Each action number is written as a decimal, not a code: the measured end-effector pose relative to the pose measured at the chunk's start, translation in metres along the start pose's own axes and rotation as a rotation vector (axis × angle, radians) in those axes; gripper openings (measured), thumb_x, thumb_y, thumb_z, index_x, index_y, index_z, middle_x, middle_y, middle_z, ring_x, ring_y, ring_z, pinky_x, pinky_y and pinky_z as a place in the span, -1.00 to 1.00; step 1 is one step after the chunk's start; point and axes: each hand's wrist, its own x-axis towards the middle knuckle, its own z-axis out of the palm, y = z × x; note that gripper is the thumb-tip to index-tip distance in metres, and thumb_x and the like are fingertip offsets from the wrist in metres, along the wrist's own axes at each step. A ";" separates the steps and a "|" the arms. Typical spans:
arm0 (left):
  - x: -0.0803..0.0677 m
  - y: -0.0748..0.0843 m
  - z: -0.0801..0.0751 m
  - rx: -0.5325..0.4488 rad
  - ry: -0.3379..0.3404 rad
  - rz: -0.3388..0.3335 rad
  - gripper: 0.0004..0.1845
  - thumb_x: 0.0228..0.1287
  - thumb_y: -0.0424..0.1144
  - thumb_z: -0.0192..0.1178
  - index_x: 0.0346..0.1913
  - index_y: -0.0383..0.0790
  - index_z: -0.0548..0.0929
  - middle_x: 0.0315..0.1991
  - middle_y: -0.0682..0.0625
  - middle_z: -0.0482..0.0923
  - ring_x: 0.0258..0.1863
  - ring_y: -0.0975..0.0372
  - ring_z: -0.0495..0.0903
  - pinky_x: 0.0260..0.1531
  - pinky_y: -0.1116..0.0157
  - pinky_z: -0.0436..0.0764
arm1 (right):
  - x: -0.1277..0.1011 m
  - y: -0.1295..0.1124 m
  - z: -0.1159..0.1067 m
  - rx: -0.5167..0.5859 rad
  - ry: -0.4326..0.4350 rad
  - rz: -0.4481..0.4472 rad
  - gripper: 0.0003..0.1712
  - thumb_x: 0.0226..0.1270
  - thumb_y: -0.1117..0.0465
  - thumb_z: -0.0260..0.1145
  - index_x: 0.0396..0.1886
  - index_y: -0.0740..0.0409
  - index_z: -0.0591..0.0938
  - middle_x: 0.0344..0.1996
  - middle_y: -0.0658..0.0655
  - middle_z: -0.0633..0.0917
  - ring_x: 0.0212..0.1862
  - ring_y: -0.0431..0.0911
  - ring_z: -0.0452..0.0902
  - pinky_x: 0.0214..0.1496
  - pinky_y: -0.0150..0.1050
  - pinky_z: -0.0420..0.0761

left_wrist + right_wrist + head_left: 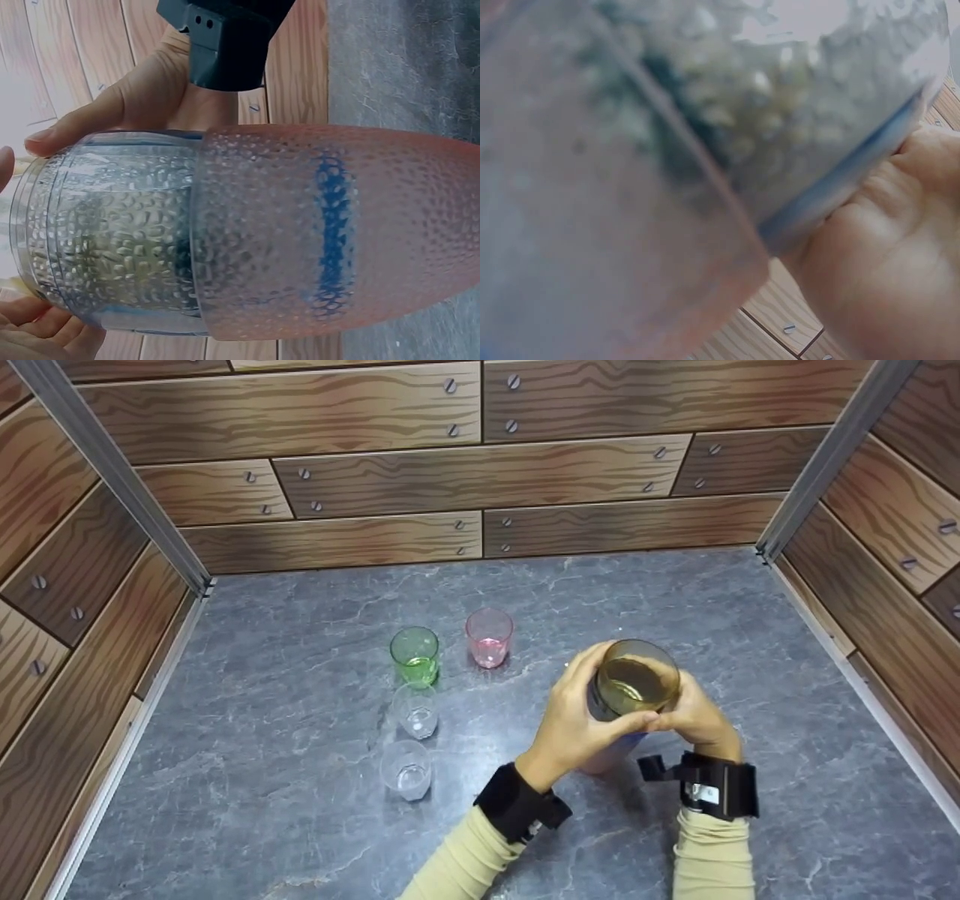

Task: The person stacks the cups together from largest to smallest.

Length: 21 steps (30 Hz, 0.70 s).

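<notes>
An amber tumbler [637, 679] tops a nested stack in the head view. Both hands cup its upper part, left hand [570, 720] on the left side and right hand [701, 716] on the right, thumbs meeting at the front. In the left wrist view, a blue-edged tumbler [150, 321] surrounds the amber one, and both sit inside a pink pebbled tumbler [262, 225] with a blue band showing through its wall. The right wrist view has the pink wall [615, 247] close up and blurred, with part of the right hand beside the blue edge.
Left of the hands stand a green tumbler [415, 652], a pink tumbler [490, 639] and two clear tumblers, one [416, 711] just in front of the green and another [407, 769] nearer. Wood-patterned walls [480, 472] enclose the grey marbled table [262, 780] on three sides.
</notes>
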 end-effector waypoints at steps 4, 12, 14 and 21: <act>-0.001 -0.002 0.001 -0.015 -0.004 -0.007 -0.11 -0.13 0.00 0.44 0.29 -0.22 0.30 0.24 -0.10 0.40 0.25 0.19 0.42 0.30 0.31 0.41 | 0.000 0.000 0.000 0.009 0.004 0.009 -0.22 -0.08 0.40 0.45 0.24 0.16 0.41 0.13 0.02 0.60 0.13 -0.21 0.54 0.16 -0.41 0.56; -0.003 -0.005 0.003 -0.003 -0.003 -0.005 -0.11 -0.13 0.00 0.44 0.29 -0.26 0.30 0.25 -0.10 0.40 0.24 0.19 0.43 0.30 0.31 0.41 | 0.000 0.000 0.000 0.006 0.008 0.005 -0.21 -0.11 0.40 0.46 0.23 0.14 0.42 0.13 0.00 0.59 0.13 -0.21 0.53 0.15 -0.42 0.57; -0.003 -0.006 0.004 0.002 0.001 0.000 -0.11 -0.12 0.00 0.44 0.29 -0.25 0.30 0.25 -0.10 0.40 0.24 0.18 0.42 0.30 0.30 0.41 | 0.000 0.000 0.000 0.013 0.004 -0.005 -0.20 -0.11 0.41 0.46 0.24 0.16 0.41 0.14 0.01 0.59 0.13 -0.21 0.53 0.16 -0.42 0.57; -0.006 -0.007 0.006 -0.011 0.010 -0.017 -0.10 -0.13 0.01 0.44 0.30 -0.22 0.29 0.26 -0.10 0.38 0.27 0.18 0.40 0.32 0.28 0.39 | 0.000 0.002 -0.001 0.007 -0.002 -0.020 -0.19 -0.10 0.39 0.46 0.25 0.18 0.39 0.16 0.01 0.58 0.16 -0.21 0.52 0.21 -0.42 0.53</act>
